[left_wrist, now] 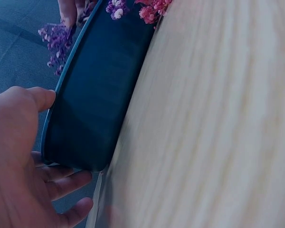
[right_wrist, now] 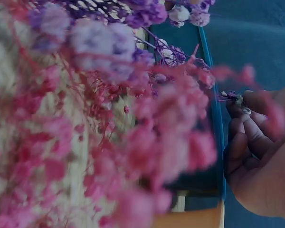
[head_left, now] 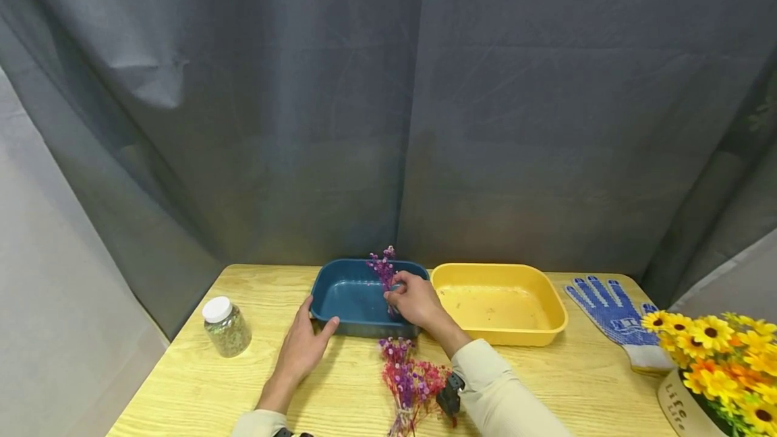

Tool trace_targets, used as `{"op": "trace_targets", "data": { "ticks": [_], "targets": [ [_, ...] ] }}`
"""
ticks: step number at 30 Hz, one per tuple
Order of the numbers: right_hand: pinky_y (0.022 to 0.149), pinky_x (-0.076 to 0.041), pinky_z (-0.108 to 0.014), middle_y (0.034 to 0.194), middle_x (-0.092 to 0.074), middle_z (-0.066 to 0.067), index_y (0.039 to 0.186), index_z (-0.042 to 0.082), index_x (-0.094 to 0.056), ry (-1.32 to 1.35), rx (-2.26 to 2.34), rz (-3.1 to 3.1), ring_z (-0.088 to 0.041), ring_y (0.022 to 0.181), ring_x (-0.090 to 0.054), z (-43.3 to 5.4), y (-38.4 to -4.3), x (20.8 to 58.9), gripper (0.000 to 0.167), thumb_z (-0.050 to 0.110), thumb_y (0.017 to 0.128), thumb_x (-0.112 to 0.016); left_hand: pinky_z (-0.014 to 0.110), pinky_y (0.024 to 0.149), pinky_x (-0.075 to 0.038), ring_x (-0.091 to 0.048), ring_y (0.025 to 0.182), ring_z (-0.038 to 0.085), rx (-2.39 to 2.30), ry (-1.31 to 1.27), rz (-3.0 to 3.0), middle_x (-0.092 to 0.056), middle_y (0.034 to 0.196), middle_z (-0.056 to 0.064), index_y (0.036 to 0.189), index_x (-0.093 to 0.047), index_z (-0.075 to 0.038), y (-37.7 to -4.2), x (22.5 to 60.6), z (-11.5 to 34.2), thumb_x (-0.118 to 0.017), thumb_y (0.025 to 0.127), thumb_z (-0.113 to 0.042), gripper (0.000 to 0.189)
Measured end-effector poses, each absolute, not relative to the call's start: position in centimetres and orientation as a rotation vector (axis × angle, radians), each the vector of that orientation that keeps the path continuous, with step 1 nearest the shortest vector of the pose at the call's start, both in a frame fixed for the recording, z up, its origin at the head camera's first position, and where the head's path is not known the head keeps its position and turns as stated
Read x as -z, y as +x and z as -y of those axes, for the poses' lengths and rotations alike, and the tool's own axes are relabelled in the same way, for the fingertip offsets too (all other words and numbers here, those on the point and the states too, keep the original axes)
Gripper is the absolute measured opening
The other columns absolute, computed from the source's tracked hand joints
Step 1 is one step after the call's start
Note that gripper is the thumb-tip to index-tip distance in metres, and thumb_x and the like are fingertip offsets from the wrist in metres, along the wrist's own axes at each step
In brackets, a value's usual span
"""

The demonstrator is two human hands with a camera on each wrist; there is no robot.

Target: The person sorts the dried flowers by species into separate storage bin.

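A sprig of purple dried flowers (head_left: 384, 270) is pinched between the thumb and fingers of my right hand (head_left: 417, 301), above the blue tub (head_left: 367, 330). The sprig's blossoms point up toward the tub's back rim. My left hand (head_left: 301, 342) rests against the tub's front left corner, thumb at the front rim and fingers spread along the left end. In the left wrist view, these fingers (left_wrist: 66, 185) lie fairly straight beside the wall. A bunch of pink and purple dried flowers (head_left: 408, 383) lies in front of the tub, its stems tied together.
A yellow tub (head_left: 494, 338) stands right of the blue one, with small bits on its floor. Further right lie a blue-and-white work glove (head_left: 616, 315) and a pot of yellow artificial flowers (head_left: 719, 363). A white-lidded jar (head_left: 227, 332) stands at left. A grey curtain (head_left: 340, 120) hangs behind the table.
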State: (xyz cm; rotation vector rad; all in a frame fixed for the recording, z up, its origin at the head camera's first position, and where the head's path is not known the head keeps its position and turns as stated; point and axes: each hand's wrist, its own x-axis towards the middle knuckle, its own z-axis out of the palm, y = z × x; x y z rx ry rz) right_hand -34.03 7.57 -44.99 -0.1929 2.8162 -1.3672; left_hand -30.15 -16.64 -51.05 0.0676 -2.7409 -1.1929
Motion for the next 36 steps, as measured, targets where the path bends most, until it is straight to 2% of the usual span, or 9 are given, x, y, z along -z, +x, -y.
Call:
{"op": "trace_targets", "data": {
  "ticks": [11,21,25,36],
  "targets": [
    [0.065,-0.046,-0.03,0.071,-0.067,0.003,0.108,0.01,-0.062,-0.239,1.268,-2.831,-0.011,0.062,-0.06,-5.8,-34.6,45.3,0.025,0.026,0.09,-0.069,0.056,0.112,-0.031,-0.035,0.14,0.041,1.194,0.069,2.735,-0.03,0.156,0.02,0.154,-0.021,-0.008,-30.1,51.3,16.4,-0.059,0.091,-0.052,0.085],
    [0.068,-0.048,-0.032,0.085,-0.068,0.002,0.112,0.014,-0.066,-0.197,1.234,-2.871,-0.013,0.071,-0.058,-6.0,-34.6,45.4,0.025,0.026,0.09,-0.068,0.056,0.112,-0.031,-0.034,0.141,0.04,1.196,0.077,2.746,-0.027,0.158,0.019,0.155,-0.018,-0.011,-30.2,51.5,16.2,-0.058,0.092,-0.051,0.084],
    [0.064,-0.046,-0.028,0.084,-0.066,0.002,0.109,0.015,-0.066,-0.211,1.287,-2.855,-0.013,0.07,-0.057,-6.7,-34.4,45.2,0.022,0.025,0.089,-0.069,0.056,0.111,-0.032,-0.035,0.14,0.041,1.181,0.064,2.745,-0.029,0.157,0.019,0.154,-0.02,-0.01,-30.1,51.4,16.2,-0.057,0.091,-0.056,0.087],
    [0.068,-0.048,-0.029,0.092,-0.065,0.002,0.11,0.023,-0.064,-0.263,1.38,-2.775,-0.015,0.077,-0.057,-8.2,-32.4,44.0,0.02,0.032,0.093,-0.064,0.057,0.111,-0.031,-0.035,0.14,0.04,1.23,0.069,2.742,-0.029,0.157,0.019,0.155,-0.018,-0.013,-30.4,51.3,16.9,-0.052,0.086,-0.069,0.095]
  ]
}}
